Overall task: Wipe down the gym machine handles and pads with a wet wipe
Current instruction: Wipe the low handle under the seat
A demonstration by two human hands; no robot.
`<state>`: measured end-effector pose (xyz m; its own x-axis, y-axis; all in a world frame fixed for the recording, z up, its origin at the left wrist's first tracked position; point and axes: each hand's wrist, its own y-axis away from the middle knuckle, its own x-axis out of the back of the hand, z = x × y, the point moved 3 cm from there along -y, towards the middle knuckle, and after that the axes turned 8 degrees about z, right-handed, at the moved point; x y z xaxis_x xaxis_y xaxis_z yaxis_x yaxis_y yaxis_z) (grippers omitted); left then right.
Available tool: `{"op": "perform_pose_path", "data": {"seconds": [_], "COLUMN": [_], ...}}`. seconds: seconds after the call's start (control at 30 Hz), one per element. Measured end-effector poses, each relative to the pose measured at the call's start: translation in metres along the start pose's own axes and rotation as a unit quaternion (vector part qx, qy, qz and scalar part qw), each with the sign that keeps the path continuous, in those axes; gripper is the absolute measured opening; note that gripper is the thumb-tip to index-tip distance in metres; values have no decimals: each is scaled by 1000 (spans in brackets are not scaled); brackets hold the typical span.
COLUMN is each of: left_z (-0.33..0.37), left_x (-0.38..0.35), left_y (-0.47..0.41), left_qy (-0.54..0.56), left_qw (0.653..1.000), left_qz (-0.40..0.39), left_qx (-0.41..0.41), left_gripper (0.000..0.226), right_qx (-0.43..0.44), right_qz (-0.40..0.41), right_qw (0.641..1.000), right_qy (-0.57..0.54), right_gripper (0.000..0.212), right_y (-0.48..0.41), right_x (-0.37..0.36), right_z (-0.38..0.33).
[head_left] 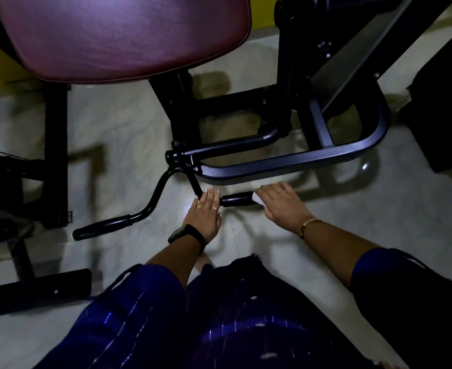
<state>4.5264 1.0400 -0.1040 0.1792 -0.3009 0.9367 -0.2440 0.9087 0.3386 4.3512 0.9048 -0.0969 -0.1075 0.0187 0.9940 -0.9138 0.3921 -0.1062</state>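
A person in a dark blue striped garment (219, 320) leaned over a gym machine, both arms reaching toward 12 o'clock. The right hand (283, 206), with a gold bracelet (308, 225) on its wrist, had its fingers curled down over a white wet wipe (259, 199), pressing it round the outer end of the black right grip (236, 200) of a cranked handlebar (161, 189). The wipe sat just below the picture's centre, only its edge showing from under the fingers. At that grip's 9 o'clock end, the left hand (204, 211), wearing rings and a black watch (186, 234), lay flat across the bar with fingers straight and close together, holding nothing. The bar's left grip (101, 227) hung free at 8 o'clock, well apart from both hands. A maroon seat pad (129, 35) filled the 11 o'clock corner, and the machine's black tubular frame (299, 158) looped round at 2 o'clock of the hands. A black foot piece (41, 286) rested on the pale tiled floor (113, 129) at 8 o'clock.
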Motion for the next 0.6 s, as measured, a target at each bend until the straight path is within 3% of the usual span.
{"op": "perform_pose_path", "data": {"seconds": [0.07,0.13,0.27,0.43,0.6], "left_z": [0,0,1,9,25], "left_x": [0,0,3,7,9], "left_y": [0,-1,-4,-8,-14], "left_qy": [-10,-22,-33,-21,-29], "left_qw": [1000,1000,999,999,997], "left_qz": [-5,-8,-10,-5,1], "left_qx": [-2,-7,-18,-43,-74], "left_gripper": [62,62,62,63,62], "right_qx": [26,22,-91,-160,-234], "right_qz": [-16,-83,-179,-107,-7], "right_qw": [999,995,971,970,962], "right_qy": [-11,-49,-132,-147,-143], "right_gripper": [57,58,45,45,24], "right_y": [-8,-20,-41,-20,15], "right_x": [2,4,6,7,13], "right_z": [-8,-15,-12,9,19]}}
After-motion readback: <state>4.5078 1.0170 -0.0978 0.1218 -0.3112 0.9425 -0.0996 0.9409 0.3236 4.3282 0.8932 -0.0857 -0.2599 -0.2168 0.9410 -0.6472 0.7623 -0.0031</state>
